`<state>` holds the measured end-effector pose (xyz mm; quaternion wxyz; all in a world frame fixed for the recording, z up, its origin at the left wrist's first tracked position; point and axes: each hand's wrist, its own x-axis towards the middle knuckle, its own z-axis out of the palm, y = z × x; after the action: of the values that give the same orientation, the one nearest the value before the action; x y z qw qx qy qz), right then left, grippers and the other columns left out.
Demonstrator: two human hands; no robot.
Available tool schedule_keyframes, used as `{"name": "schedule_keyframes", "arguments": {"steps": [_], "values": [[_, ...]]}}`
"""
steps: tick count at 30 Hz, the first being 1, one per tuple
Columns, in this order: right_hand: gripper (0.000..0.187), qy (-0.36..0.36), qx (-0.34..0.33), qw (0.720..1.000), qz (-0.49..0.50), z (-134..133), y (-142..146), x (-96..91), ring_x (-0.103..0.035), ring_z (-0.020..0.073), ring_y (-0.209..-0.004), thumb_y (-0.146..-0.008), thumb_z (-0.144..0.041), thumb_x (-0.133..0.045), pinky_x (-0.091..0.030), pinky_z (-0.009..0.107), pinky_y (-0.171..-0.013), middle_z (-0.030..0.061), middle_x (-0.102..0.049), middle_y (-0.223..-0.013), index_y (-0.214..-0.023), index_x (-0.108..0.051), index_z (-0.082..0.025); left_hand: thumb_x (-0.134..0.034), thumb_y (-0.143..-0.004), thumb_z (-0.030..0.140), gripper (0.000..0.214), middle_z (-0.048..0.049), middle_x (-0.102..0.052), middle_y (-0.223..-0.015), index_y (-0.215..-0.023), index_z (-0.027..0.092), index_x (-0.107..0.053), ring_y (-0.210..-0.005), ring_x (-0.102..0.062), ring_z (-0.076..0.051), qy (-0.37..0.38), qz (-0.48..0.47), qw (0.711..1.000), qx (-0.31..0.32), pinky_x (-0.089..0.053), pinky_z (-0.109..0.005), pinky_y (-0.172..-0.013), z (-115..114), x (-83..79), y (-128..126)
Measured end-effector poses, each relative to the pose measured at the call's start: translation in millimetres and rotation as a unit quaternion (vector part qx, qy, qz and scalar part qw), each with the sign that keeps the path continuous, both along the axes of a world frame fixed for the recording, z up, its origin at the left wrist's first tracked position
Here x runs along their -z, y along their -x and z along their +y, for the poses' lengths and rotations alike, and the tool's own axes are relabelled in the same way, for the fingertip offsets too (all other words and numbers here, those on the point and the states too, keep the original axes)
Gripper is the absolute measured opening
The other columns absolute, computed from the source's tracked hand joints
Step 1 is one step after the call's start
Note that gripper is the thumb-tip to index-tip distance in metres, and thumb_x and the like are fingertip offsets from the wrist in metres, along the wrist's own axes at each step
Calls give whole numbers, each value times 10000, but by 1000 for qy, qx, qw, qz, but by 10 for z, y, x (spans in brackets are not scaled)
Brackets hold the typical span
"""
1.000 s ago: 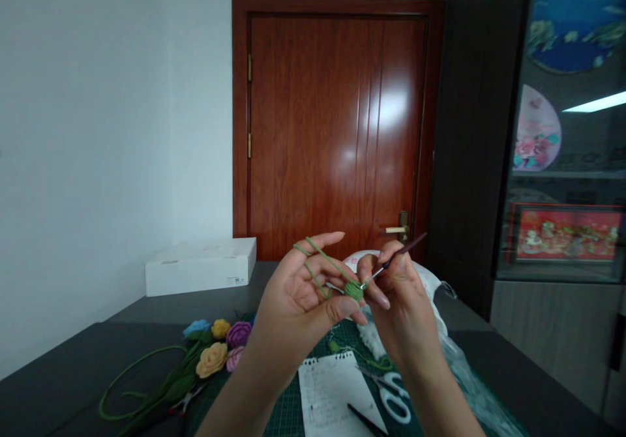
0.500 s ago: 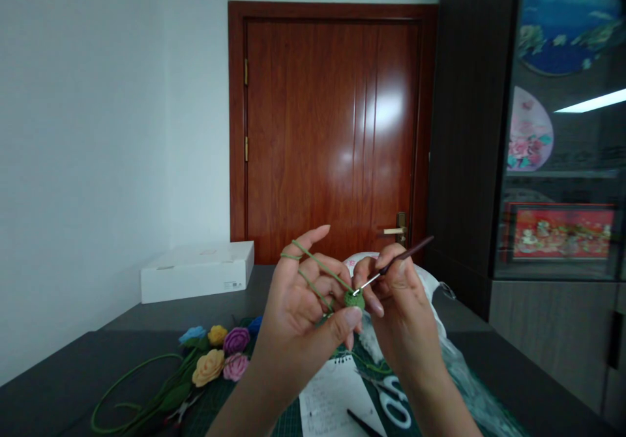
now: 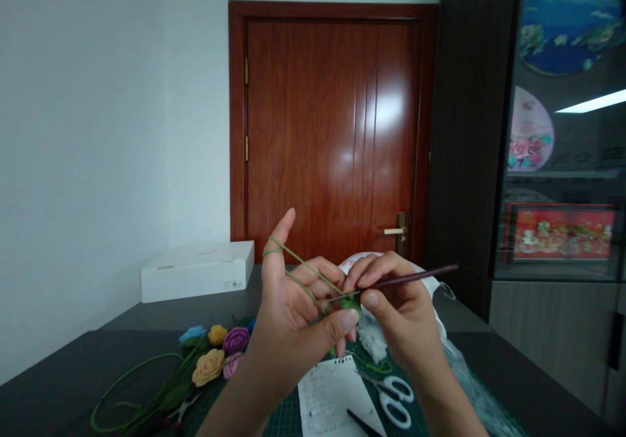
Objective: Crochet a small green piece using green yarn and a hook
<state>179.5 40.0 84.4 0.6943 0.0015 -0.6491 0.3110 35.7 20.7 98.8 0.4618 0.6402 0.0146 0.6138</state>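
My left hand (image 3: pixel 293 306) pinches a small green crocheted piece (image 3: pixel 350 302) between thumb and fingers. Green yarn (image 3: pixel 304 269) runs from that piece up to my raised left index finger and loops around it. My right hand (image 3: pixel 396 300) grips a crochet hook (image 3: pixel 415 278) with a slim dark handle, lying almost level. Its tip reaches into the green piece and is hidden by my fingers.
Crocheted flowers (image 3: pixel 209 367) with long green stems lie on the dark table (image 3: pixel 73 385). Below my hands are a green cutting mat (image 3: pixel 286 417), a handwritten note sheet (image 3: pixel 327 398), white-handled scissors (image 3: pixel 395 401) and a dark pen (image 3: pixel 362 422). A white box (image 3: pixel 195 272) stands behind.
The crochet hook has swung from a rising tilt to almost level. My left index finger now stands more upright, pulling the yarn higher. The green piece stays between my hands.
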Motion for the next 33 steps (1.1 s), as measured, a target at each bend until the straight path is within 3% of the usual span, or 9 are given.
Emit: {"name": "schedule_keyframes", "arguments": {"steps": [5,7,11,15,20,27,33], "values": [[70,-30,48,998,29,-15,9,-23,-687,172,-760,-897,-276,-780,-561,288,-687,17,-733,-827,-899,-722,-237,-785,-810,49,956,-9,-680,-917,-1562,342,-273,-734,-680,-140,-20,5,998,-56,-627,-252,-652,3,-2,7],[63,-11,35,998,42,5,27,-10,-679,158,-752,-913,-281,-763,-546,259,-650,15,-736,-841,-914,-716,-239,-777,-809,41,842,-21,-678,-949,-1507,295,-380,-812,-681,-147,-32,-9,996,-86,-619,-259,-726,7,3,-6],[55,24,-33,997,62,43,60,23,-642,104,-718,-951,-285,-724,-529,214,-667,-1,-748,-890,-946,-697,-237,-740,-807,-7,754,-11,-668,-984,-1437,304,-467,-836,-685,-139,-54,-32,992,-111,-598,-239,-725,-11,9,-33],[63,41,-85,992,87,22,92,19,-628,88,-691,-971,-289,-700,-524,205,-674,-8,-748,-877,-945,-682,-235,-706,-838,-23,729,-5,-673,-992,-1432,329,-475,-831,-705,-141,-72,-23,991,-110,-594,-230,-691,-35,13,-40],[88,51,-91,990,100,-10,94,-2,-635,90,-686,-963,-305,-711,-521,201,-660,-6,-744,-861,-934,-675,-230,-701,-849,-14,703,-15,-676,-1007,-1426,317,-476,-841,-708,-153,-74,-21,992,-99,-599,-221,-647,-23,12,-28],[93,53,-119,988,86,-35,58,-31,-648,115,-683,-987,-340,-669,-514,213,-590,-7,-744,-854,-953,-651,-256,-750,-831,47,755,-27,-635,-1010,-1453,280,-392,-815,-675,-169,29,12,999,-33,-619,-261,-605,-96,-56,9],[109,42,-83,993,69,-55,-5,-50,-636,110,-639,-989,-347,-665,-539,248,-639,-11,-745,-849,-953,-625,-253,-759,-828,60,753,-19,-641,-973,-1446,267,-384,-829,-686,-181,55,23,998,-9,-621,-277,-621,-121,-72,-3]]}}
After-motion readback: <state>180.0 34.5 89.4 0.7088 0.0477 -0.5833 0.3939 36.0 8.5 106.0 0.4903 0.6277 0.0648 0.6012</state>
